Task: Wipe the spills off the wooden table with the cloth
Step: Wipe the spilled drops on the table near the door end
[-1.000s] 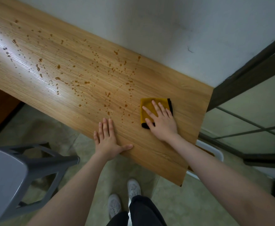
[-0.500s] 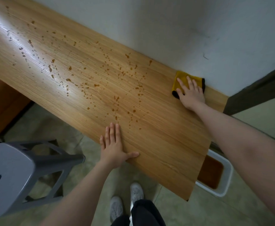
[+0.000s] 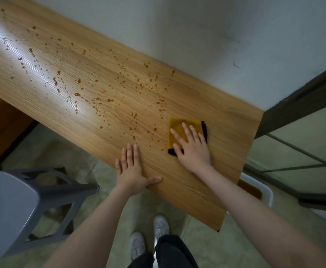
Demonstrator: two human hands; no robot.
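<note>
Grey plastic stool (image 3: pixel 13 213) on the floor, white tray (image 3: pixel 262 192) holding brown liquid, white shoes (image 3: pixel 148 236)

The worktop (image 3: pixel 104 105) is wood-grained with a fine lined texture and a soft sheen — glare whitens its left part. The spills (image 3: pixel 77 94) lie as glossy amber beads. The cloth (image 3: pixel 174 125) is soft, matt mustard fabric with a black edge. The stool (image 3: pixel 9 206) looks like smooth grey plastic.
</note>
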